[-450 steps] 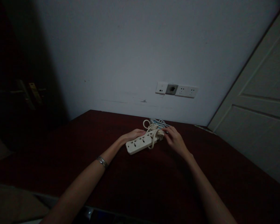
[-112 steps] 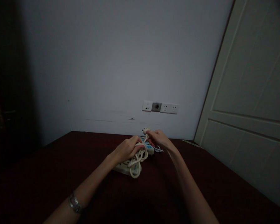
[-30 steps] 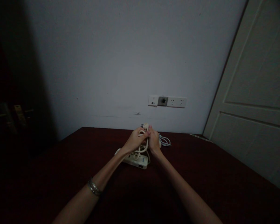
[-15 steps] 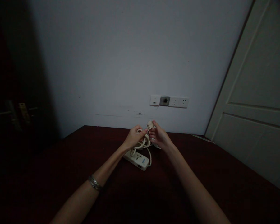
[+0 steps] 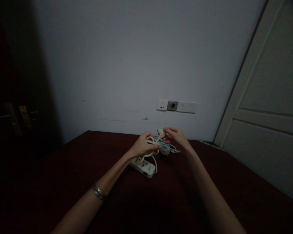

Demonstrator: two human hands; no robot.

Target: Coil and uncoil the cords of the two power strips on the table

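A white power strip (image 5: 146, 168) lies at an angle on the dark red table, its sockets facing up. Bunched above its far end is a looped white cord (image 5: 150, 152), gripped between the thumb and fingers of my left hand (image 5: 142, 145). From that bundle the cord's white plug (image 5: 161, 132) sticks up, prongs toward the upper left. The fingertips of my right hand (image 5: 175, 136) close on the plug's right side; its thumb is mostly hidden. Just behind the loops rests a white and blue item (image 5: 164, 149) with thin pale cords, partly covered by my hands.
Wall sockets (image 5: 186, 107) and a grey switch plate (image 5: 172, 105) sit on the pale wall behind the table. A white panelled door (image 5: 265, 123) stands on the right. The dark red tabletop (image 5: 107, 146) reaches the wall. At the left, a door handle (image 5: 25, 116) shows dimly.
My right hand has shifted right and turned over more, and the plug has tilted right with it. My left hand's thumb has lowered across the cord. More of the white and blue item now shows.
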